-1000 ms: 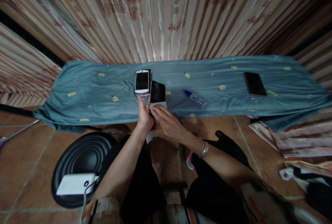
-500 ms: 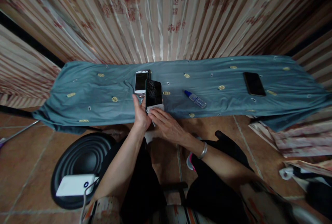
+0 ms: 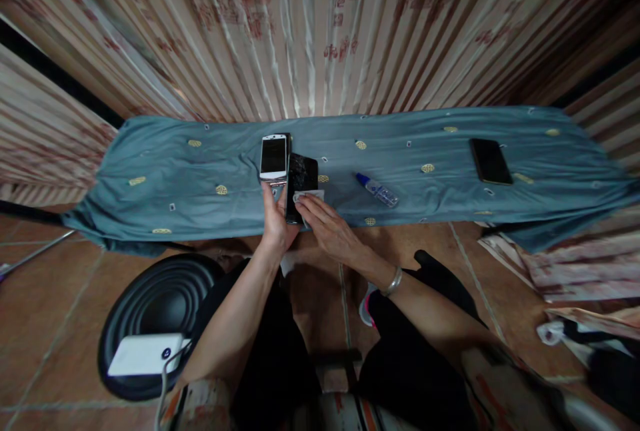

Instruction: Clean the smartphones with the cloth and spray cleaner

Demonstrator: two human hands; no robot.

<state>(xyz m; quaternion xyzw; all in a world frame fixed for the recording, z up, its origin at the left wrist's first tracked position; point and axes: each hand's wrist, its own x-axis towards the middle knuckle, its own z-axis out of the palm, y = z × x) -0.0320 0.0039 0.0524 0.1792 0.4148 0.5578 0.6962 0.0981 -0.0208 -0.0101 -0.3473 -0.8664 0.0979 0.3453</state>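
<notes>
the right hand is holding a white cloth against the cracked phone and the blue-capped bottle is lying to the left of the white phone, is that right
Not quite: the blue-capped bottle lies to the right of the white phone, as the head view shows. The right hand is indeed holding a white cloth against the cracked phone.

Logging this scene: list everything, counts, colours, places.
Cracked phone: 1, black, in left hand
Wipe: 1, white, under right hand
White phone: 1, left of centre, over dark item
Whole phone: 1, black, cloth's right
Bottle: 1, clear, blue-capped, mid-cloth
Patterned cloth: 1, teal, under bottle
Curtains: count unclear, beige-red, behind
Bars: several, black, sides
Round stand: 1, black, lower left
Power bank: 1, white, on stand
Cable: 1, pale, lower left
Fabric: count unclear, mixed, lower right
Tiles: many, brown, floor
Bracelet: 1, silver, right wrist
Hands: 2, bare, at cracked phone
</notes>
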